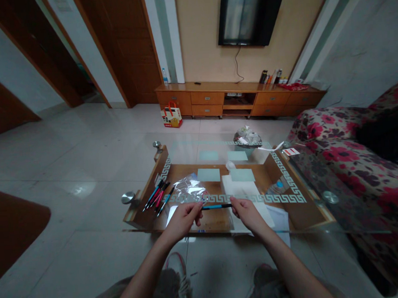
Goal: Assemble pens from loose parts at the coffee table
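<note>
A blue and black pen (217, 206) stretches level between my two hands, above the front part of the glass-topped coffee table (293, 198). My left hand (187, 217) pinches its left end, and my right hand (244, 211) grips its right end. To the left of my left hand, several blue, pink and black pens (158, 195) lie in a loose bunch on the glass. One blue pen (166, 201) lies a little apart from them. Just beyond my left hand is a crumpled clear plastic bag (191, 188).
White papers and a water bottle (277, 187) show beneath the glass. A filled waste basket (248, 138) stands behind the table. At the right is a flowered sofa (320, 124); a long TV cabinet (207, 98) and a paper bag (171, 116) are at the back.
</note>
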{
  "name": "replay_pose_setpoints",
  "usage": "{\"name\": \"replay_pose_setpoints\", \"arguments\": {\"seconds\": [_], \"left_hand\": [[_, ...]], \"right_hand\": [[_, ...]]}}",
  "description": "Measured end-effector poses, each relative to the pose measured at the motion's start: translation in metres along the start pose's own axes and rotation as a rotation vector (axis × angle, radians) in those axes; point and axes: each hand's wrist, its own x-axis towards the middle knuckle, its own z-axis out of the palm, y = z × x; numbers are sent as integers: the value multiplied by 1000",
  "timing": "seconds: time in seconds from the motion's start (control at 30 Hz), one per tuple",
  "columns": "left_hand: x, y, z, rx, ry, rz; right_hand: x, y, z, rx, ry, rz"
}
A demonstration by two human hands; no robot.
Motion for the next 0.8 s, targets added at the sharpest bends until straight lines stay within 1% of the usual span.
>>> {"name": "replay_pose_setpoints", "arguments": {"seconds": [0.1,0.2,0.43,0.5,0.6,0.7,0.8], "left_hand": [[0,-3,0,-24,13,-44],[1,-3,-2,18,41,-82],[1,0,-5,51,160,-33],[1,-1,-5,46,153,-36],[3,-3,-5,25,120,-41],[4,-3,-4,-34,84,-53],[4,-2,-2,-99,48,1]], "right_hand": [[2,2,1,49,-3,-8],[2,1,2,80,-7,-9],[-3,-11,0,105,-43,-73],[-4,-12,-1,113,-25,-68],[-4,-10,-2,172,-6,-19],[-4,-8,-2,210,-2,4],[-4,-9,-1,219,8,6]]}}
